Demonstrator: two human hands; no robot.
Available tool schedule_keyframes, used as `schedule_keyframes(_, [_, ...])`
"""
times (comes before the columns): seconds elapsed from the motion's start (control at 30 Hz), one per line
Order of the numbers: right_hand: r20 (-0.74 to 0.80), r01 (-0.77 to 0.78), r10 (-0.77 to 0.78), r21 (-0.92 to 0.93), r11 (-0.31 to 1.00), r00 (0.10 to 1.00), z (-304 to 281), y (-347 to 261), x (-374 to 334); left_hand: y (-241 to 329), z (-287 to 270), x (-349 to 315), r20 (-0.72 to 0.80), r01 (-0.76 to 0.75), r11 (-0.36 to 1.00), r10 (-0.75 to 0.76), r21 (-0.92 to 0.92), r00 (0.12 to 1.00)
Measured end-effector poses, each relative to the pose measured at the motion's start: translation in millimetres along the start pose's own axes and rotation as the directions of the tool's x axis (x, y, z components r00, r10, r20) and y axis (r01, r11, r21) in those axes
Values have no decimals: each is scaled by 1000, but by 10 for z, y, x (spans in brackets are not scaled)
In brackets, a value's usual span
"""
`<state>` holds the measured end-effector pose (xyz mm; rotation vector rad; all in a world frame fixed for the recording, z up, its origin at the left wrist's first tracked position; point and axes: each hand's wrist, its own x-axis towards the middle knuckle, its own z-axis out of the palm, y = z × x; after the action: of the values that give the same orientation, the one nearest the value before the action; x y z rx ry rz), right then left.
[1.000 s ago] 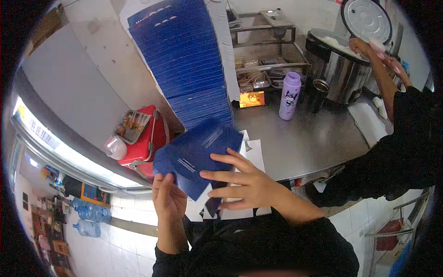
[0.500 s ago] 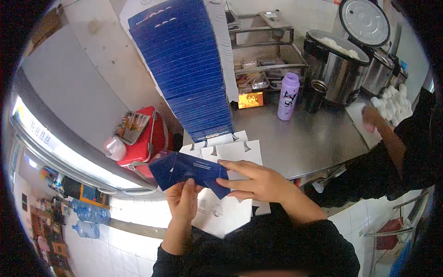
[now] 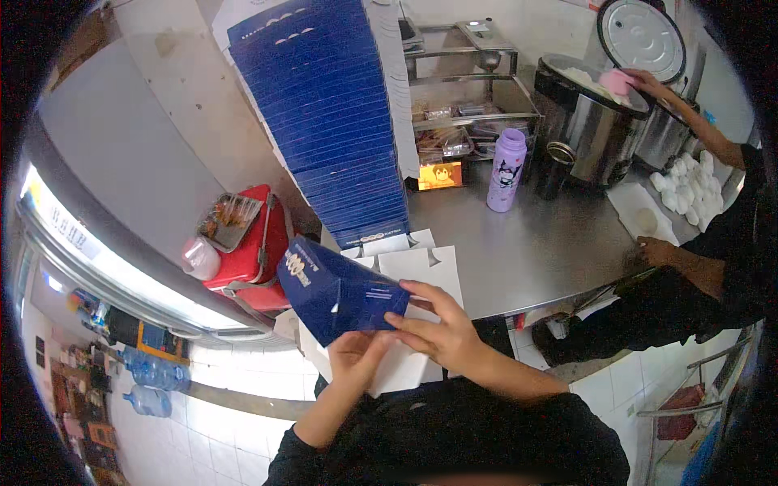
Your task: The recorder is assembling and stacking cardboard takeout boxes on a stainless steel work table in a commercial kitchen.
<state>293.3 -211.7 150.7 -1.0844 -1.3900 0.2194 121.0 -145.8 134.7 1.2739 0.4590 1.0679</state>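
Note:
A partly folded dark blue paper box [image 3: 324, 283] with white print tilts up between my hands. My left hand [image 3: 356, 360] grips its lower edge, thumb toward the right. The fingers of my right hand [image 3: 442, 328] hold its right end. Beneath lie flat white cardboard blanks [image 3: 446, 275] with notched edges, on the near edge of the steel counter. Directly behind them rises a tall stack of blue boxes [image 3: 332, 113]. Part of the held box's underside is hidden.
On the counter stand a purple bottle [image 3: 507, 174], a dark tumbler [image 3: 555, 170] and a large rice cooker [image 3: 596, 121]. At right a co-worker's hand [image 3: 648, 83] holds a pink scoop [image 3: 617, 81] over the rice, near wrapped white bundles [image 3: 689, 190]. A red bag [image 3: 247, 263] sits left.
The blue box has turned and opened out from a flatter shape, its left end now raised. My left hand has shifted right. The co-worker's hand has moved up to the cooker.

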Motion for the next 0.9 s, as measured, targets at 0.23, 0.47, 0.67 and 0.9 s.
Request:
schedule_keyframes(0.23, [269, 115, 41, -539, 834, 962, -224, 63, 102, 87, -235, 169, 326, -291, 399, -21, 869, 945])
schedule_keyframes(0.47, [140, 19, -20, 8, 1000, 990, -244, 313, 103, 111, -216, 130, 121, -11, 444, -222, 896, 968])
schedule_keyframes(0.67, [207, 96, -29, -321, 942, 978, -105, 314, 18, 168, -101, 119, 181, -35, 451, -285, 892, 941])
schedule_keyframes(0.9, [273, 155, -64, -329, 931, 960, -128, 224, 101, 243, -68, 80, 214, -85, 470, -230, 879, 949])
